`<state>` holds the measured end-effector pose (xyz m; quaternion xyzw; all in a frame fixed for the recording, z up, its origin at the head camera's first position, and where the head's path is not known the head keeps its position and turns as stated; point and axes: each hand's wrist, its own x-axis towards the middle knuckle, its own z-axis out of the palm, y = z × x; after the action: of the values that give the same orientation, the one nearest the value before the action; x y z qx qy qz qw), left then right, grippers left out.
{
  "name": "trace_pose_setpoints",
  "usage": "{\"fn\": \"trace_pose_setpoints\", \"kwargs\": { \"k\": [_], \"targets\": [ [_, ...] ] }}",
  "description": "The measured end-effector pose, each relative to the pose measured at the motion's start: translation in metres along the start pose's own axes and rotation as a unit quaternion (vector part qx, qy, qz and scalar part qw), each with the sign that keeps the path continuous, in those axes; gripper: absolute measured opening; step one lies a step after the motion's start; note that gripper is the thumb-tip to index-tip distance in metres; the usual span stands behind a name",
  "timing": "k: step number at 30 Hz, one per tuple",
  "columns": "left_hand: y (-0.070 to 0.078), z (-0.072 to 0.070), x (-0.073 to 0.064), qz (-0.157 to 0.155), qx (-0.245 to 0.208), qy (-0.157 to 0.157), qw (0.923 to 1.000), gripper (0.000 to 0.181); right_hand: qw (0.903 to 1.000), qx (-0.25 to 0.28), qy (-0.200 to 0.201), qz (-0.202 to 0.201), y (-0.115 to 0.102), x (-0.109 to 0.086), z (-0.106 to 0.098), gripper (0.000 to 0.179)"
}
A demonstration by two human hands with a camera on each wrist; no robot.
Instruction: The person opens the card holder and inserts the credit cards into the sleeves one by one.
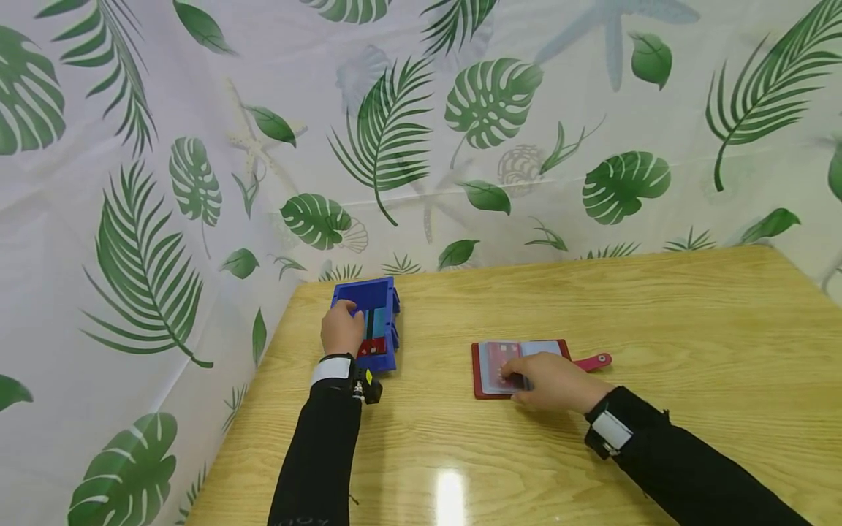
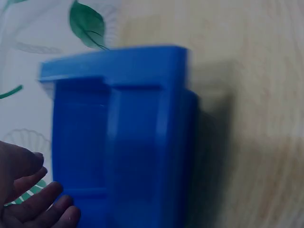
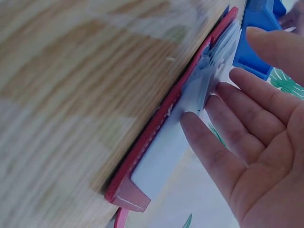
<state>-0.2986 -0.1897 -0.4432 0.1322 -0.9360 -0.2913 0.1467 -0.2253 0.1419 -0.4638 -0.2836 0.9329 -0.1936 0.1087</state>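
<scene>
A blue plastic bin [image 1: 392,321] stands at the table's left, holding a teal card [image 1: 378,321] with a dark stripe and a red card [image 1: 373,346]. My left hand [image 1: 342,329] is over the bin's left side; in the left wrist view its loosely bent fingers [image 2: 47,204] hold nothing, thumb apart. Right of the bin, a red card holder [image 1: 478,372] lies spread out with clear sleeves, a pinkish-red card [image 1: 503,352] showing in one. My right hand [image 1: 555,380] touches the sleeves [image 3: 204,88] with nearly straight fingertips [image 3: 190,118], its thumb held away.
The card holder's snap strap [image 1: 594,361] sticks out to the right. Both lie on a wooden table [image 1: 691,329]. A white, leaf-printed cloth [image 1: 421,161] hangs behind the table and along its left side.
</scene>
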Motion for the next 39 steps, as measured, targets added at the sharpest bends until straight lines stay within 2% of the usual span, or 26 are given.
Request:
{"fn": "trace_pose_setpoints", "kwargs": {
  "k": [6,11,16,20,24,39],
  "targets": [
    [-0.012,0.020,-0.004,-0.023,0.051,-0.049,0.9972,0.035,1.0000,0.006,0.001,0.001,0.001,0.000,0.004,0.037],
    [-0.023,0.035,-0.005,-0.063,0.078,-0.053,0.9935,0.043,0.9999,0.014,-0.004,0.008,0.001,0.000,0.009,0.038],
    [-0.025,0.045,-0.005,-0.074,0.111,-0.055,0.9895,0.049,0.9998,0.014,-0.002,0.012,0.002,-0.002,0.010,0.038],
    [-0.024,0.049,-0.004,-0.079,0.138,-0.064,0.9852,0.050,0.9999,0.011,-0.002,0.006,0.002,-0.002,0.009,0.039],
    [-0.021,0.049,-0.004,-0.080,0.147,-0.070,0.9834,0.047,0.9999,0.011,0.001,0.003,0.002,-0.002,0.009,0.039],
    [-0.013,0.051,-0.003,-0.095,0.127,-0.066,0.9851,0.050,1.0000,0.005,0.002,0.006,0.004,-0.003,0.009,0.042]
  ]
}}
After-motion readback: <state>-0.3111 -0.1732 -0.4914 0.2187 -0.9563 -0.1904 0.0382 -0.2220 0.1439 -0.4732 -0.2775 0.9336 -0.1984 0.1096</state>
